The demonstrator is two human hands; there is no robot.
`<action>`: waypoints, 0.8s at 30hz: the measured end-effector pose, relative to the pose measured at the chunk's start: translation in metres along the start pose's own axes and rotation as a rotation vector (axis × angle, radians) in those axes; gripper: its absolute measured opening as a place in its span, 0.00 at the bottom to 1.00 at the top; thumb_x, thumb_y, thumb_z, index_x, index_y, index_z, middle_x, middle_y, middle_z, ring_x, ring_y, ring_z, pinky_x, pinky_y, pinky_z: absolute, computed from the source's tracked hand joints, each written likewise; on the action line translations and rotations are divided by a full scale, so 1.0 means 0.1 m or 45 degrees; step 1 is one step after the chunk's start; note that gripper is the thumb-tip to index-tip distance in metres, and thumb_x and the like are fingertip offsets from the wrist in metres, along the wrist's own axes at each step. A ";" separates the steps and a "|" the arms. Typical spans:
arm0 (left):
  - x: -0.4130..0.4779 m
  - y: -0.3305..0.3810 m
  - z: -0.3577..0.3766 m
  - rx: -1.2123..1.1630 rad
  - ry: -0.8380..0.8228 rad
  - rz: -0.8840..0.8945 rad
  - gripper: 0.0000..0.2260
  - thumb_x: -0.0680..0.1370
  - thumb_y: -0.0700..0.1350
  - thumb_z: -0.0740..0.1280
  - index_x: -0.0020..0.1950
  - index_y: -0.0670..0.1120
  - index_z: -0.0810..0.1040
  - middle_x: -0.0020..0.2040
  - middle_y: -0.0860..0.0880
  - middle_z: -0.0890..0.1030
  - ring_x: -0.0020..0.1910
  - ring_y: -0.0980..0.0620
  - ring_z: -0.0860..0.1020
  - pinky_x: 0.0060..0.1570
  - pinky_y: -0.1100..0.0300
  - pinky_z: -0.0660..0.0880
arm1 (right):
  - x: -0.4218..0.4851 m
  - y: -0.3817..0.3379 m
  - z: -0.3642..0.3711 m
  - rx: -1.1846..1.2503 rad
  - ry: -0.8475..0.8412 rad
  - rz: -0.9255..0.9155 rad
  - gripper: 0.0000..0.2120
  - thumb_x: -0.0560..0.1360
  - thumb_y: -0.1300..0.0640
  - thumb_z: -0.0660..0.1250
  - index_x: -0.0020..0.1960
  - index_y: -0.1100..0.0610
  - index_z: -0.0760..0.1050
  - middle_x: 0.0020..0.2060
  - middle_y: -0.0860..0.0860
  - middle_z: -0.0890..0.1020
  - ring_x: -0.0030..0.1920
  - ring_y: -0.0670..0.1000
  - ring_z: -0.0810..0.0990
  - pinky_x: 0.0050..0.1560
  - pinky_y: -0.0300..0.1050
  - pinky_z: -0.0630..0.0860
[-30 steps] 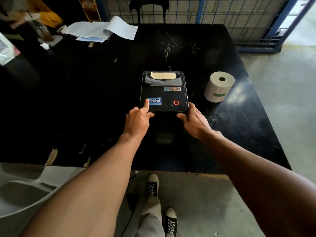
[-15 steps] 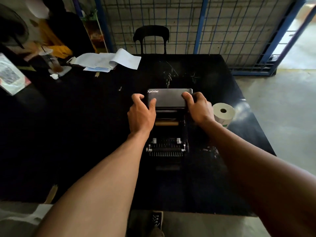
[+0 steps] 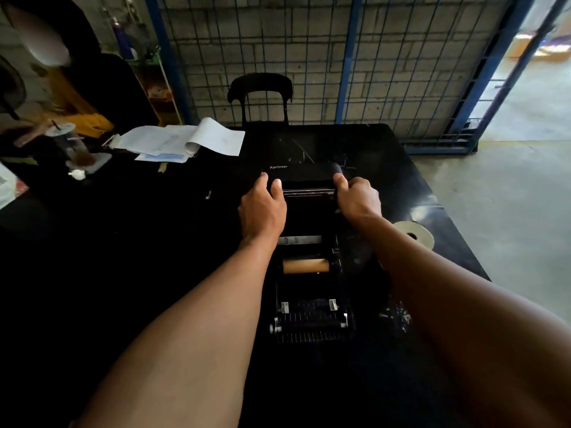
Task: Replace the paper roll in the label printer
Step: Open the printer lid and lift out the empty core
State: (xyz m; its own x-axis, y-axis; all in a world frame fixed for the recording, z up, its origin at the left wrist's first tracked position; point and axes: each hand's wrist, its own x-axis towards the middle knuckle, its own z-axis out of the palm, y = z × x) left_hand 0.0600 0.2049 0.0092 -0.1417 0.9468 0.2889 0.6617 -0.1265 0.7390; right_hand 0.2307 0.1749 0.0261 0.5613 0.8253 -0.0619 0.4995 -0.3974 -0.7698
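The black label printer [image 3: 312,319] stands on the black table with its lid [image 3: 304,174] swung up and back. My left hand [image 3: 262,208] grips the lid's left corner and my right hand [image 3: 358,197] grips its right corner. Inside the open bay lies a bare brown cardboard core [image 3: 306,265]. A full white paper roll [image 3: 414,236] lies on the table right of the printer, partly hidden behind my right forearm.
Loose white papers [image 3: 182,140] and a plastic drink cup [image 3: 71,143] sit at the table's far left. A black chair [image 3: 259,97] stands behind the table against a blue wire fence [image 3: 340,57]. The table's right edge [image 3: 448,208] borders concrete floor.
Both hands went from the closed printer's front edge to its lid and raised it open. The lid now stands further back and the bay with the core is exposed.
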 end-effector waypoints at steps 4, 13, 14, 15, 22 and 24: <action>0.10 -0.03 0.02 -0.052 -0.022 -0.031 0.18 0.81 0.53 0.60 0.70 0.48 0.74 0.64 0.45 0.81 0.64 0.42 0.77 0.63 0.50 0.72 | 0.05 -0.04 -0.01 -0.009 -0.044 0.023 0.28 0.82 0.38 0.55 0.61 0.62 0.77 0.57 0.63 0.82 0.54 0.62 0.80 0.55 0.52 0.76; -0.02 -0.01 -0.05 -0.016 -0.070 -0.057 0.20 0.81 0.52 0.62 0.73 0.50 0.70 0.66 0.44 0.79 0.66 0.41 0.75 0.64 0.50 0.71 | -0.08 -0.03 -0.08 -0.002 -0.116 0.021 0.28 0.81 0.38 0.56 0.60 0.61 0.77 0.55 0.62 0.84 0.55 0.64 0.83 0.59 0.61 0.80; -0.03 0.00 -0.07 0.030 -0.124 -0.062 0.22 0.81 0.52 0.61 0.76 0.51 0.66 0.67 0.43 0.78 0.66 0.41 0.75 0.64 0.49 0.71 | -0.11 -0.02 -0.09 -0.003 -0.125 0.010 0.27 0.81 0.38 0.57 0.60 0.61 0.77 0.55 0.62 0.84 0.55 0.64 0.83 0.59 0.62 0.80; -0.05 0.01 -0.09 0.098 -0.183 -0.059 0.24 0.82 0.52 0.60 0.78 0.52 0.61 0.68 0.43 0.77 0.65 0.40 0.75 0.62 0.49 0.72 | -0.14 -0.01 -0.10 -0.005 -0.135 -0.005 0.26 0.81 0.38 0.57 0.60 0.61 0.77 0.55 0.62 0.84 0.55 0.63 0.83 0.59 0.62 0.80; -0.56 -0.25 -0.06 0.267 -0.364 -0.207 0.36 0.79 0.36 0.63 0.80 0.48 0.46 0.73 0.42 0.70 0.63 0.41 0.76 0.47 0.56 0.74 | -0.45 0.37 -0.04 -0.156 -0.227 -0.052 0.19 0.82 0.50 0.60 0.69 0.59 0.69 0.64 0.62 0.78 0.64 0.64 0.77 0.63 0.56 0.74; -0.78 -0.40 -0.02 0.355 -0.504 -0.171 0.31 0.77 0.34 0.64 0.78 0.46 0.59 0.71 0.42 0.71 0.64 0.42 0.75 0.52 0.55 0.74 | -0.53 0.55 0.00 -0.291 -0.363 -0.064 0.19 0.80 0.54 0.63 0.68 0.58 0.70 0.63 0.62 0.79 0.62 0.64 0.78 0.61 0.56 0.77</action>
State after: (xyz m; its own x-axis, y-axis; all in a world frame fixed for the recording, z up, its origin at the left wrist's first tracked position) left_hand 0.0428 0.1353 -0.0420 0.0149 0.9958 -0.0907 0.8360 0.0373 0.5475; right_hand 0.2284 0.1086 -0.0130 0.3422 0.9118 -0.2271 0.6743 -0.4067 -0.6164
